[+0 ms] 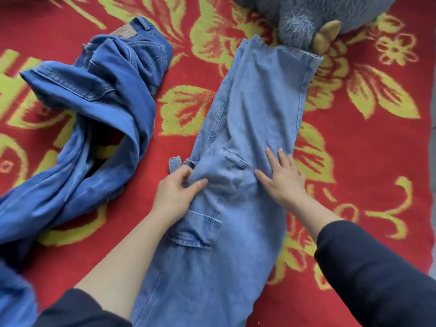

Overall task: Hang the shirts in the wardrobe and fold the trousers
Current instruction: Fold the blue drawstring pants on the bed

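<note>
Two dark sleeves [377, 274] come in from the bottom edge, pushed up so the forearms are bare. Between them a pair of light blue jeans [247, 109] lies stretched out lengthwise on a red blanket [365, 161] with a yellow-green floral pattern. The jeans run from the lower edge up to a leg hem that touches the foot of a grey-blue plush toy [299, 22] with tan claws.

The left hand [175, 192] is at the jeans' left edge. Its fingers [186, 172] are curled under a raised fold of the denim and the thumb presses on top, so it pinches the cloth. A flapped side pocket [200, 230] sits just below this hand, and a short denim strap [175, 164] pokes out onto the blanket just above it.

The right hand [283, 178] lies flat on the jeans near their right edge, fingers straight and spread, pressing the fabric and holding nothing.

Well to the left, a second pair of darker blue jeans [94, 102] lies crumpled and twisted on the blanket, its brown waistband patch [123, 31] facing up.
</note>
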Demonstrator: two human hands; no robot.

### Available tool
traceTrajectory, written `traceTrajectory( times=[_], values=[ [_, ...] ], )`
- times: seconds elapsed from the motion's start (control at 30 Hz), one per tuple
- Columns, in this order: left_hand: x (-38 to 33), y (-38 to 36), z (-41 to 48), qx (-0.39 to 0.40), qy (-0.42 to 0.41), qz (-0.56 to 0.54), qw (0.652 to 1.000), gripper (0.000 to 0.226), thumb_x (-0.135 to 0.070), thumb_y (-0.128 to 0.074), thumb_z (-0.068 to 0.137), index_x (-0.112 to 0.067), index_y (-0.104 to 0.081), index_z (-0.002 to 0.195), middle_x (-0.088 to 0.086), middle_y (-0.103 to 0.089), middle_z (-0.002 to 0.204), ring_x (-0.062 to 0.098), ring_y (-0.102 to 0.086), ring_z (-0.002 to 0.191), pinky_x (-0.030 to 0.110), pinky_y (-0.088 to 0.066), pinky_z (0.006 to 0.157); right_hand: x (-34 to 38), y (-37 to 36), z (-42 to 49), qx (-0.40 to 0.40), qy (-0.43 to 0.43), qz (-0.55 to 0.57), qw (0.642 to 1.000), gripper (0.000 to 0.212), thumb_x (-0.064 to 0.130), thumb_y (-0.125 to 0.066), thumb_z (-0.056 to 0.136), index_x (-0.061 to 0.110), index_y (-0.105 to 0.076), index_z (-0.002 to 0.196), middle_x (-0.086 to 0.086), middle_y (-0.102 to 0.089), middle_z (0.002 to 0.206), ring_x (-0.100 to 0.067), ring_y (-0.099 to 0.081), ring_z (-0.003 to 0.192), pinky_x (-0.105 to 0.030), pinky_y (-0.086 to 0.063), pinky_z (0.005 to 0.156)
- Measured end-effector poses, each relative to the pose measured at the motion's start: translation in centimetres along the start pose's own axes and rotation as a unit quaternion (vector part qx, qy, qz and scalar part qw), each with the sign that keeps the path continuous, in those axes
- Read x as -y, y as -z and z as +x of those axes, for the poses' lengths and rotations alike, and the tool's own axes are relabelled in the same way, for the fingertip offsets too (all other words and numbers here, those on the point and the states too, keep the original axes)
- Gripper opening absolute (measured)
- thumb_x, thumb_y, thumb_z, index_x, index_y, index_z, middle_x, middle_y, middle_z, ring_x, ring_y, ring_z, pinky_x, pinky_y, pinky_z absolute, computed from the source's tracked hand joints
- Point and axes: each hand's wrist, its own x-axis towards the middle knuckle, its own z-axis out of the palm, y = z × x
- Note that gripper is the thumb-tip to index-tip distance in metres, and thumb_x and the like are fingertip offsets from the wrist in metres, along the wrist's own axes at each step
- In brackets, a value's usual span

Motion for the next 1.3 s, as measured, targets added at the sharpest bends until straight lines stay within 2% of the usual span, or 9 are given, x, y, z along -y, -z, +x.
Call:
traceTrajectory(
  times=[0.17, 0.33, 0.53, 0.7, 0.87, 1.0, 1.1, 1.2, 1.3],
  values=[
    [4.2, 1.3, -3.6, -0.089, 0.16, -0.119, 0.976, 0.016, -0.033, -0.063, 0.09, -0.02, -0.058, 0.097, 0.004, -0.064, 0.092, 0.017, -0.059, 0.081, 0.024, -0.043, 0.071, -0.1, -3.9, -5.9, 0.029, -0.016, 0.064, 0.997, 0.085, 0.07, -0.049, 0.083, 0.045, -0.003, 0.15, 0.006, 0.001, 0.162, -0.021, -0.001, 0.148, -0.053, -0.014, 0.113],
    [5.7, 1.6, -8.4, -0.046, 0.179, -0.185, 0.965, 0.059, -0.061, -0.062, 0.075, -0.023, -0.047, 0.118, -0.004, -0.055, 0.111, 0.005, -0.056, 0.097, 0.017, -0.04, 0.078, 1.0, -9.2, -14.3, -0.089, -0.094, 0.228, 0.965, 0.096, 0.056, -0.065, 0.079, 0.02, -0.016, 0.152, -0.002, -0.028, 0.152, -0.021, -0.025, 0.139, -0.042, -0.024, 0.111],
    [10.8, 2.9, -20.3, 0.097, 0.228, -0.048, 0.968, 0.059, -0.071, -0.068, 0.058, -0.034, -0.052, 0.102, -0.017, -0.065, 0.098, -0.002, -0.06, 0.091, 0.024, -0.046, 0.074, 2.7, -14.6, -24.7, -0.04, -0.239, 0.508, 0.827, 0.065, 0.054, -0.076, 0.069, 0.02, -0.046, 0.116, 0.002, -0.062, 0.107, -0.01, -0.062, 0.093, -0.03, -0.05, 0.079],
    [12.7, 4.1, -23.5, 0.147, 0.238, -0.001, 0.96, 0.029, -0.05, -0.071, 0.079, -0.026, -0.067, 0.095, -0.011, -0.071, 0.092, 0.009, -0.066, 0.089, 0.032, -0.051, 0.082, 3.5, -18.4, -32.6, 0.065, -0.193, 0.515, 0.832, 0.051, 0.04, -0.083, 0.069, 0.029, -0.054, 0.11, 0.019, -0.063, 0.1, 0.006, -0.059, 0.091, -0.017, -0.045, 0.071],
    [12.8, 5.6, -27.4, 0.186, 0.247, 0.04, 0.95, 0.024, -0.045, -0.07, 0.083, -0.02, -0.072, 0.081, -0.004, -0.073, 0.081, 0.013, -0.068, 0.078, 0.027, -0.05, 0.07, 3.0, -20.1, -37.0, 0.117, -0.214, 0.556, 0.795, 0.019, 0.012, -0.077, 0.074, 0.011, -0.073, 0.093, 0.004, -0.073, 0.087, -0.014, -0.067, 0.082, -0.025, -0.052, 0.068],
    [11.1, 7.4, -33.7, 0.249, 0.362, -0.141, 0.887, 0.034, -0.038, -0.07, 0.084, -0.008, -0.072, 0.101, 0.011, -0.074, 0.098, 0.025, -0.071, 0.09, 0.032, -0.055, 0.075, 1.8, -19.5, -43.4, 0.082, -0.274, 0.584, 0.76, 0.025, 0.012, -0.072, 0.074, 0.018, -0.064, 0.052, 0.008, -0.055, 0.055, -0.012, -0.048, 0.058, -0.026, -0.036, 0.056],
    [9.9, 8.3, -39.1, 0.313, 0.404, -0.06, 0.858, 0.038, -0.036, -0.067, 0.087, -0.002, -0.068, 0.104, 0.01, -0.075, 0.091, 0.024, -0.072, 0.081, 0.032, -0.057, 0.07, 0.9, -19.7, -49.4, 0.148, -0.345, 0.572, 0.729, 0.007, 0.018, -0.068, 0.076, 0.014, -0.069, 0.07, -0.003, -0.061, 0.071, -0.019, -0.054, 0.067, -0.03, -0.04, 0.064],
    [9.0, 8.8, -43.4, 0.38, 0.438, 0.034, 0.814, 0.03, -0.03, -0.066, 0.09, -0.003, -0.063, 0.104, 0.006, -0.07, 0.08, 0.015, -0.063, 0.056, 0.024, -0.05, 0.049, 0.1, -20.5, -54.5, 0.236, -0.382, 0.532, 0.718, 0.031, 0.023, -0.06, 0.083, 0.004, -0.064, 0.107, -0.014, -0.066, 0.105, -0.029, -0.062, 0.094, -0.04, -0.047, 0.08],
    [7.5, 9.6, -44.6, 0.407, 0.451, 0.022, 0.794, 0.02, -0.019, -0.062, 0.093, -0.004, -0.06, 0.107, 0.008, -0.07, 0.091, 0.016, -0.064, 0.069, 0.027, -0.056, 0.06, -0.1, -18.9, -55.9, 0.25, -0.376, 0.546, 0.706, 0.032, 0.021, -0.056, 0.087, 0.002, -0.063, 0.113, -0.019, -0.069, 0.107, -0.031, -0.066, 0.096, -0.042, -0.052, 0.082]
  ],
)
